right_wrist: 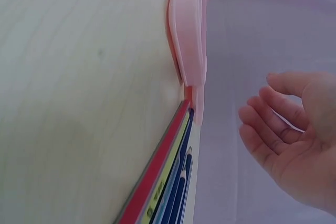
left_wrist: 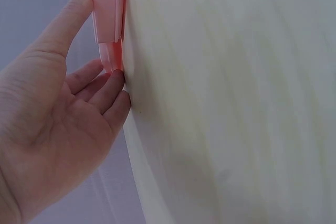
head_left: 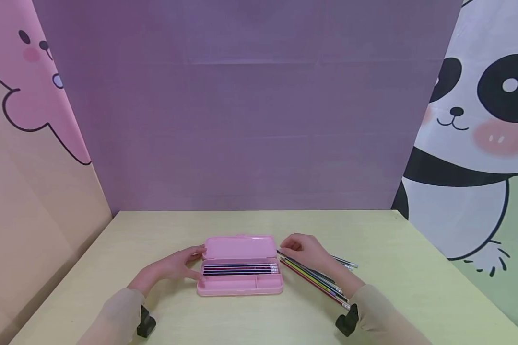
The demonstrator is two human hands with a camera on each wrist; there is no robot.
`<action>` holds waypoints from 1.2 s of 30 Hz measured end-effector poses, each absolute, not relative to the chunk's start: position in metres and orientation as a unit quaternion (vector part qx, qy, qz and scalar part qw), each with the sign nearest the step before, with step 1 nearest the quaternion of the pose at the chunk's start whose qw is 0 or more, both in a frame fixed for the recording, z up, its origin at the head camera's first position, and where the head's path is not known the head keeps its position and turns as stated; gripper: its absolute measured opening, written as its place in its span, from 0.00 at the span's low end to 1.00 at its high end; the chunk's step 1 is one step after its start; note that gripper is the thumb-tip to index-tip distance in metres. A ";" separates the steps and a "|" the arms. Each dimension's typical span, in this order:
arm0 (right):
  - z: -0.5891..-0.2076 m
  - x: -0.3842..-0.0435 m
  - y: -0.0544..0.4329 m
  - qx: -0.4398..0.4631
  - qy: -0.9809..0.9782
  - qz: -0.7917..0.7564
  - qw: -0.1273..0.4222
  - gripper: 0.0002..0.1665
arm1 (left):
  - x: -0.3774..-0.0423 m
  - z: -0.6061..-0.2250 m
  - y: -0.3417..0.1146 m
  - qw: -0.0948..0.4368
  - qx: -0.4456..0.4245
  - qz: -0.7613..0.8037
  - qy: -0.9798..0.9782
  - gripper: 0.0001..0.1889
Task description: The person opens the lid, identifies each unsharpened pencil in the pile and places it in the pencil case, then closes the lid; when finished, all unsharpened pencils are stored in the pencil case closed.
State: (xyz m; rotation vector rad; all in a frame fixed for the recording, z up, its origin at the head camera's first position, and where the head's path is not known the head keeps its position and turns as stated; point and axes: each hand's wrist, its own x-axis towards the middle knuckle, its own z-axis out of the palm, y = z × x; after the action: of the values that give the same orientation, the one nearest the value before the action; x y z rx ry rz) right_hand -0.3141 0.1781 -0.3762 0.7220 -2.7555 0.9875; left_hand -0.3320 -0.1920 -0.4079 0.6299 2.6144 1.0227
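A pink pencil case (head_left: 226,286) lies with its lid (head_left: 241,247) folded back on the table. Several dark striped pencils (head_left: 237,269) lie side by side in its rear compartment. At the case's left end, my left hand (head_left: 174,266) touches it, thumb at the base and fingertips at the lid. The left wrist view shows that thumb along the case's side wall (left_wrist: 107,11). My right hand (head_left: 306,251) hovers above the loose pencils (head_left: 312,278) right of the case. Its fingers are loosely bent with nothing between them in the right wrist view.
The loose bundle includes a red pencil (right_wrist: 157,163), a yellow-green one (right_wrist: 167,169) and dark blue ones (right_wrist: 178,192). More pencil ends (head_left: 345,261) show behind my right forearm. A purple backdrop (head_left: 254,120) stands at the back edge of the light wooden table (head_left: 155,230).
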 end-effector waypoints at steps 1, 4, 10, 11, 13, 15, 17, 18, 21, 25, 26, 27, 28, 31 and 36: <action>-0.376 -0.314 0.180 0.240 -0.911 0.329 0.064 0.07 | -0.332 -0.408 -0.192 0.132 0.217 0.353 0.901 0.48; -0.377 -0.313 0.186 0.237 -0.912 0.330 0.065 0.07 | -0.332 -0.408 -0.193 0.133 0.219 0.352 0.900 0.48; -0.380 -0.313 0.198 0.230 -0.917 0.320 0.066 0.08 | -0.332 -0.409 -0.193 0.134 0.225 0.355 0.897 0.48; -0.380 -0.312 0.199 0.230 -0.917 0.319 0.067 0.08 | -0.332 -0.409 -0.193 0.134 0.225 0.356 0.897 0.48; -0.379 -0.311 0.202 0.231 -0.917 0.318 0.069 0.08 | -0.331 -0.408 -0.193 0.132 0.224 0.358 0.897 0.48; -0.378 -0.309 0.205 0.228 -0.919 0.315 0.071 0.08 | -0.330 -0.408 -0.193 0.132 0.222 0.358 0.897 0.48; -0.378 -0.308 0.208 0.224 -0.920 0.312 0.072 0.08 | -0.330 -0.407 -0.193 0.131 0.220 0.357 0.898 0.48; -0.378 -0.308 0.209 0.221 -0.922 0.311 0.071 0.08 | -0.330 -0.407 -0.193 0.131 0.218 0.355 0.899 0.48; -0.380 -0.308 0.214 0.212 -0.925 0.308 0.068 0.08 | -0.330 -0.407 -0.192 0.131 0.216 0.354 0.901 0.48; -0.383 -0.307 0.220 0.210 -0.926 0.308 0.065 0.09 | -0.330 -0.408 -0.192 0.132 0.217 0.355 0.900 0.48; -0.384 -0.306 0.222 0.210 -0.925 0.309 0.065 0.09 | -0.330 -0.408 -0.192 0.132 0.218 0.356 0.899 0.48; -0.384 -0.305 0.223 0.209 -0.926 0.308 0.065 0.09 | -0.330 -0.408 -0.192 0.133 0.219 0.357 0.898 0.48; -0.384 -0.305 0.224 0.208 -0.926 0.309 0.065 0.09 | -0.331 -0.408 -0.192 0.133 0.220 0.358 0.898 0.48; -0.384 -0.303 0.227 0.201 -0.928 0.308 0.065 0.08 | -0.331 -0.408 -0.192 0.134 0.223 0.360 0.896 0.48; -0.387 -0.301 0.235 0.203 -0.928 0.306 0.057 0.10 | -0.331 -0.408 -0.193 0.132 0.226 0.359 0.896 0.48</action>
State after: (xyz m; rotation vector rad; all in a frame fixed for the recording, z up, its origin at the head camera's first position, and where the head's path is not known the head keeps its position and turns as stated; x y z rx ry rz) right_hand -0.3010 0.2347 -0.3872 0.6156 -2.8153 0.9291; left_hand -0.3311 -0.1926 -0.4075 0.6566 2.5999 1.0405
